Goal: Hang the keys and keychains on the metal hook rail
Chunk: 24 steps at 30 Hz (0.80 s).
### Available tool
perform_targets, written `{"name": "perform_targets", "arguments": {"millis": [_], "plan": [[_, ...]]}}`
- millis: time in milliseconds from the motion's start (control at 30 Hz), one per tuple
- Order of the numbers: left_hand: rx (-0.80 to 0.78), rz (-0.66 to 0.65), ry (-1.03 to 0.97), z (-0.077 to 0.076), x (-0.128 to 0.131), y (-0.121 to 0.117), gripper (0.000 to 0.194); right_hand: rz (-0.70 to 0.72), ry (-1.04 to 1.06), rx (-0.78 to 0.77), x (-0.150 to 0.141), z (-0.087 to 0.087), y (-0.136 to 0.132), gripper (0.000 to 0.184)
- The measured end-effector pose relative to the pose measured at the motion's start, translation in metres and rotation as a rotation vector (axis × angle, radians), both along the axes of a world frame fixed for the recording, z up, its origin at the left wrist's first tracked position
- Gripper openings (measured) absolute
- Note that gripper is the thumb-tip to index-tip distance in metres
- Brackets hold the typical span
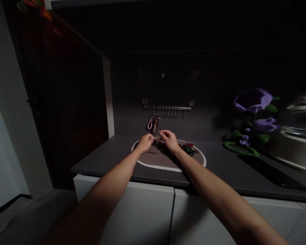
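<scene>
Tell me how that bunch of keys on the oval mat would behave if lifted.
The bunch of keys would probably droop and swing, since it looks like several loose pieces joined rather than one stiff object. It likely feels fairly heavy for its size if mostly metal, and may slide when pushed.

left hand (144, 143) — curled | right hand (168, 141) — curled | bare forearms (112, 187) angled inward, hands nearly touching

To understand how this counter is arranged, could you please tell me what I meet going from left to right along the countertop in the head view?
Left hand, right hand, key fobs, purple flowers, shiny metal vessel
</scene>
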<state>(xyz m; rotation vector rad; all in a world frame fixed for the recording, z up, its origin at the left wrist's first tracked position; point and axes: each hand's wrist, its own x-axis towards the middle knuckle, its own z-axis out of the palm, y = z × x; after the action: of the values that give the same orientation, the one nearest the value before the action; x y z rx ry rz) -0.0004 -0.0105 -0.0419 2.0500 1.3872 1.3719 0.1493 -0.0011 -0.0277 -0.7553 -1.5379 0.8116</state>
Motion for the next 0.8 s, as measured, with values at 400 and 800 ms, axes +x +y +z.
{"name": "perform_targets", "arguments": {"millis": [400,800], "plan": [[0.034,0.098,0.093,-0.002,0.003,0.003,0.018,-0.222,0.052,0.031,0.001,0.040,0.031,0.029],[0.032,0.131,0.096,-0.005,0.002,0.007,0.017,-0.601,0.017,0.069,-0.012,0.086,0.086,0.023]]}}
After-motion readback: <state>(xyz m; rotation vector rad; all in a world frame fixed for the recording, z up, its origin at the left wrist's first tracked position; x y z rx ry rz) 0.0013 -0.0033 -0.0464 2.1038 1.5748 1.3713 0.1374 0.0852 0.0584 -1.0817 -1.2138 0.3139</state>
